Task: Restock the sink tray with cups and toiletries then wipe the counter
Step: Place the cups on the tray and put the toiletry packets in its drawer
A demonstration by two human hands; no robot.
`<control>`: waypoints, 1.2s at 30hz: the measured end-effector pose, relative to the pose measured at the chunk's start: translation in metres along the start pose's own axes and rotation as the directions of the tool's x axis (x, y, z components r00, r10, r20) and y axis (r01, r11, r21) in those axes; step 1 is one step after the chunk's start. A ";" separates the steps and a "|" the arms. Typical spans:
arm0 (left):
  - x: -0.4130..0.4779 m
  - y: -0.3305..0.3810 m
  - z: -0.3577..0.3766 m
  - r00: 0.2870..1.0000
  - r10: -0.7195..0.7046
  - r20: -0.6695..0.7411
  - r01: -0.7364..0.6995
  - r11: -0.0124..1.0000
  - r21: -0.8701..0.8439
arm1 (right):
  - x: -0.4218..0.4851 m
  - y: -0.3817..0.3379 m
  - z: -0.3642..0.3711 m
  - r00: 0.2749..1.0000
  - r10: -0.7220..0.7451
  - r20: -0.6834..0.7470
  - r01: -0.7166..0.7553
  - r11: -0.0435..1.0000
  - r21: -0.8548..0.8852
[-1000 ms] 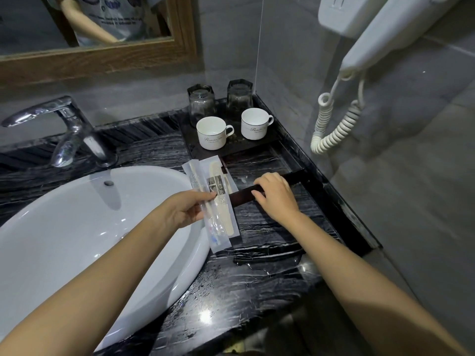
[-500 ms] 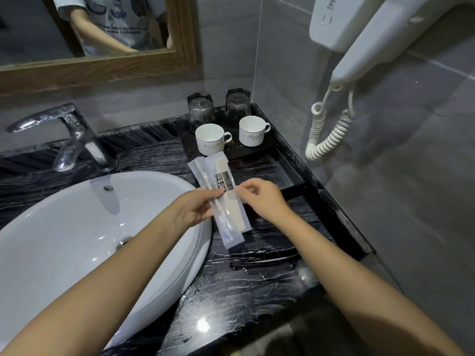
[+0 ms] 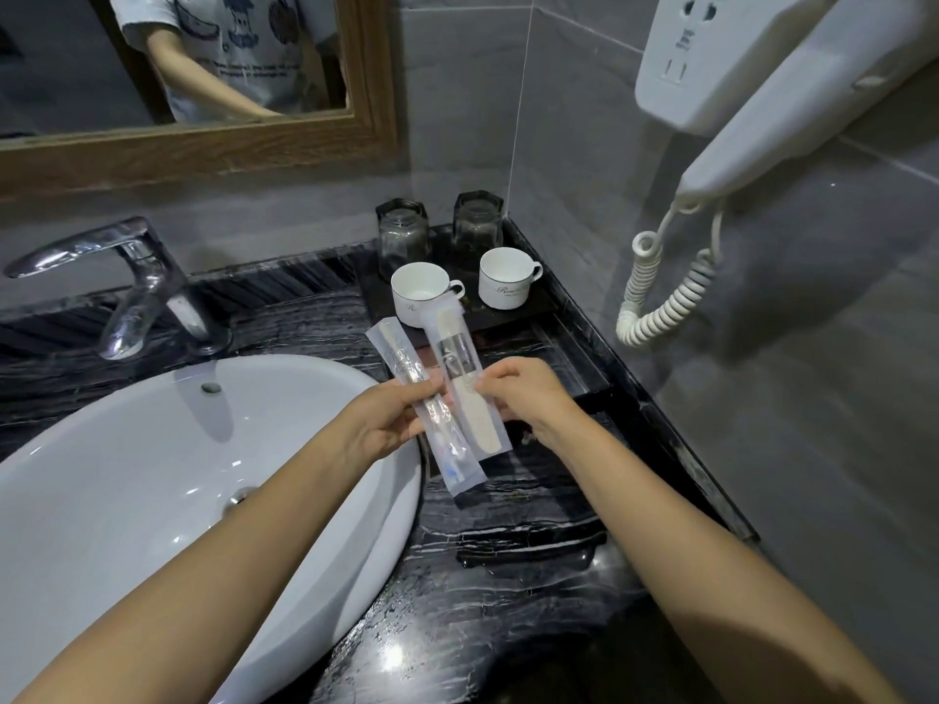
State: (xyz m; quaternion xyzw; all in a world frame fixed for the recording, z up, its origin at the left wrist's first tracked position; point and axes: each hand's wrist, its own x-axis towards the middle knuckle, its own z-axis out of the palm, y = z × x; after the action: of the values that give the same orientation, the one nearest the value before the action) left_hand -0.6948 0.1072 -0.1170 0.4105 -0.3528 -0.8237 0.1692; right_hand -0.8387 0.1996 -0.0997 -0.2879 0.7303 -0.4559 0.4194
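Progress: two cups (image 3: 419, 292) and two glasses (image 3: 404, 231) stand on the tray (image 3: 533, 309), so the cup step appears complete. The toiletries are not yet placed. The left hand (image 3: 386, 424) grips a toothbrush packet (image 3: 427, 414). The right hand (image 3: 528, 398) pinches a comb packet (image 3: 465, 383). Both packets are held in the air just in front of the tray. Wiping the counter (image 3: 482, 627) remains; no cloth is in view.

Clearance: walls bound the tray behind and to its right. A coiled cord (image 3: 670, 292) hangs right of the tray. The basin (image 3: 152, 475) rim lies left and in front of the tray. A narrow bare strip of tray lies in front of the cups.
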 end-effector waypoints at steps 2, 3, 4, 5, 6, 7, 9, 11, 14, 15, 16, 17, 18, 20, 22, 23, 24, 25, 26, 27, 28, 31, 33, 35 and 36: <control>0.002 0.000 -0.004 0.999 -0.028 -0.018 0.027 1.000 -0.013 | 0.006 -0.003 -0.013 0.999 0.029 -0.022 -0.029 0.999 -0.016; 0.002 0.001 -0.005 0.999 -0.043 -0.030 0.043 0.999 0.004 | 0.010 -0.003 -0.020 0.998 0.048 -0.043 -0.049 0.998 -0.034; 0.002 0.002 -0.007 0.998 -0.057 -0.038 0.058 0.998 0.023 | 0.014 -0.003 -0.028 0.995 0.077 -0.064 -0.081 0.995 -0.054; 0.002 0.002 -0.008 0.997 -0.066 -0.042 0.068 0.997 0.030 | 0.018 -0.003 -0.034 0.991 0.107 -0.081 -0.113 0.991 -0.071; 0.002 0.003 -0.008 0.996 -0.072 -0.044 0.073 0.997 0.020 | 0.021 -0.002 -0.039 0.986 0.138 -0.094 -0.146 0.986 -0.081; 0.003 0.003 -0.009 0.996 -0.075 -0.048 0.075 0.997 0.000 | 0.025 0.000 -0.043 0.980 0.169 -0.103 -0.178 0.980 -0.087; 0.003 0.004 -0.008 0.995 -0.083 -0.052 0.081 0.996 -0.031 | 0.032 0.002 -0.046 0.966 0.228 -0.122 -0.242 0.963 -0.115; 0.002 0.004 -0.008 0.995 -0.088 -0.043 0.086 0.996 -0.038 | 0.041 0.005 -0.045 0.955 0.259 -0.141 -0.278 0.951 -0.136; 0.001 0.005 -0.010 0.995 -0.092 -0.034 0.090 0.994 -0.067 | 0.056 0.007 -0.039 0.948 0.287 -0.140 -0.307 0.940 -0.150; 0.000 0.005 -0.011 0.995 -0.093 -0.034 0.091 0.993 -0.073 | 0.060 0.006 -0.036 0.946 0.294 -0.135 -0.314 0.935 -0.166; 0.000 0.006 -0.013 0.995 -0.095 -0.036 0.092 0.993 -0.075 | 0.064 0.006 -0.032 0.945 0.299 -0.132 -0.319 0.930 -0.181; -0.001 0.007 -0.014 0.995 -0.094 -0.038 0.091 0.993 -0.077 | 0.068 0.005 -0.029 0.945 0.299 -0.133 -0.320 0.928 -0.190; -0.001 0.008 -0.016 0.995 -0.092 -0.039 0.088 0.993 -0.081 | 0.072 0.006 -0.025 0.945 0.295 -0.140 -0.319 0.927 -0.198; -0.002 0.009 -0.019 0.996 -0.077 -0.047 0.072 0.993 -0.095 | 0.079 0.007 -0.018 0.943 0.294 -0.159 -0.324 0.920 -0.222; -0.002 0.010 -0.023 0.997 -0.056 -0.062 0.049 0.993 -0.103 | 0.084 0.010 -0.009 0.941 0.281 -0.188 -0.322 0.914 -0.246; -0.002 0.011 -0.024 0.997 -0.047 -0.068 0.040 0.994 -0.105 | 0.085 0.010 -0.005 0.938 0.270 -0.215 -0.324 0.905 -0.276; -0.003 0.011 -0.026 0.997 -0.041 -0.073 0.033 0.994 -0.108 | 0.085 0.010 -0.001 0.934 0.268 -0.238 -0.334 0.891 -0.308; -0.003 0.011 -0.027 0.996 -0.036 -0.077 0.027 0.993 -0.111 | 0.085 0.011 0.002 0.932 0.259 -0.252 -0.336 0.879 -0.337; -0.003 0.011 -0.029 0.996 -0.032 -0.081 0.023 0.993 -0.115 | 0.084 0.010 0.005 0.934 0.245 -0.261 -0.329 0.874 -0.357; -0.003 0.010 -0.030 0.996 -0.029 -0.086 0.019 0.993 -0.119 | 0.084 0.011 0.007 0.934 0.236 -0.267 -0.325 0.872 -0.366; -0.003 0.010 -0.030 0.996 -0.026 -0.089 0.015 0.993 -0.121 | 0.086 0.012 0.009 0.932 0.235 -0.275 -0.328 0.869 -0.369; -0.003 0.011 -0.032 0.995 -0.024 -0.102 0.011 0.992 -0.128 | 0.086 0.014 0.013 0.930 0.226 -0.290 -0.330 0.861 -0.388; -0.003 0.011 -0.033 0.994 -0.024 -0.108 0.009 0.991 -0.137 | 0.087 0.016 0.014 0.931 0.231 -0.283 -0.330 0.864 -0.381; -0.003 0.011 -0.034 0.994 -0.025 -0.109 0.010 0.990 -0.138 | 0.089 0.020 0.014 0.932 0.228 -0.281 -0.330 0.856 -0.397; -0.002 0.011 -0.034 0.994 -0.025 -0.108 0.010 0.990 -0.138 | 0.089 0.021 0.014 0.932 0.231 -0.279 -0.333 0.852 -0.405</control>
State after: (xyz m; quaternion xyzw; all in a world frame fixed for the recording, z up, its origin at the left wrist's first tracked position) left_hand -0.6664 0.0861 -0.1221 0.4454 -0.2820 -0.8237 0.2089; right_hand -0.8699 0.1311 -0.1526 -0.2130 0.8913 -0.2385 0.3214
